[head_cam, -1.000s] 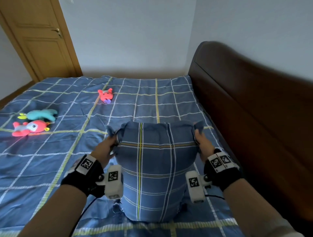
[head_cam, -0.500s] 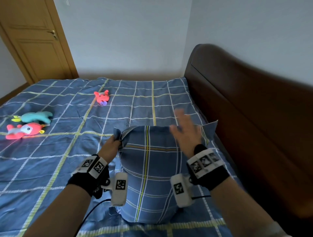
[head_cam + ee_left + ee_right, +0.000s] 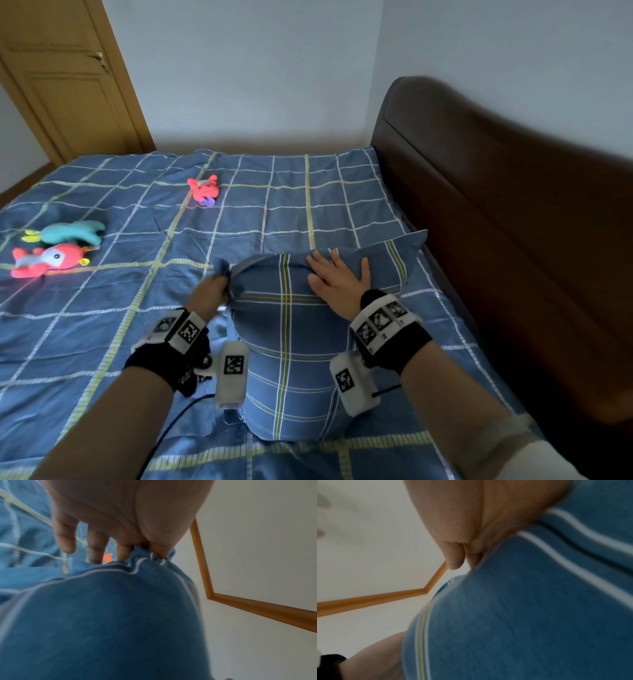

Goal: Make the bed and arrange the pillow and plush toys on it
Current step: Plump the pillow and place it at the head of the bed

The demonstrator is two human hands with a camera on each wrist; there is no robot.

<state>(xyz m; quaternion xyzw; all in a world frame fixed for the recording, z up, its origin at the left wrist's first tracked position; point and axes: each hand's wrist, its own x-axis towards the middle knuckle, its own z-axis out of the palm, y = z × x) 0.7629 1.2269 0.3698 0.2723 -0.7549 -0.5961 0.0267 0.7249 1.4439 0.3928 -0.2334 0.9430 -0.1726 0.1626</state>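
Note:
A blue plaid pillow (image 3: pixel 284 346) stands on end on the matching bedspread (image 3: pixel 85 308), near the headboard. My left hand (image 3: pixel 210 291) pinches the pillowcase's upper left corner; the left wrist view shows thumb and finger gripping that fabric (image 3: pixel 154 557). My right hand (image 3: pixel 337 277) lies flat with fingers spread on the pillow's top right, pressing the case (image 3: pixel 522 601). Three plush toys lie on the spread: a pink one (image 3: pixel 203 190) far ahead, a teal one (image 3: pixel 68 231) and a pink fish-like one (image 3: pixel 48 258) at the left.
A dark brown headboard (image 3: pixel 496 222) runs along the right side of the bed. A wooden door (image 3: pixel 61 85) stands at the far left corner, with pale walls behind the bed.
My right hand let go of the pillow's upper right corner, lifted, and now lies flat on the pillow's top. The left hand kept its pinch on the left corner.

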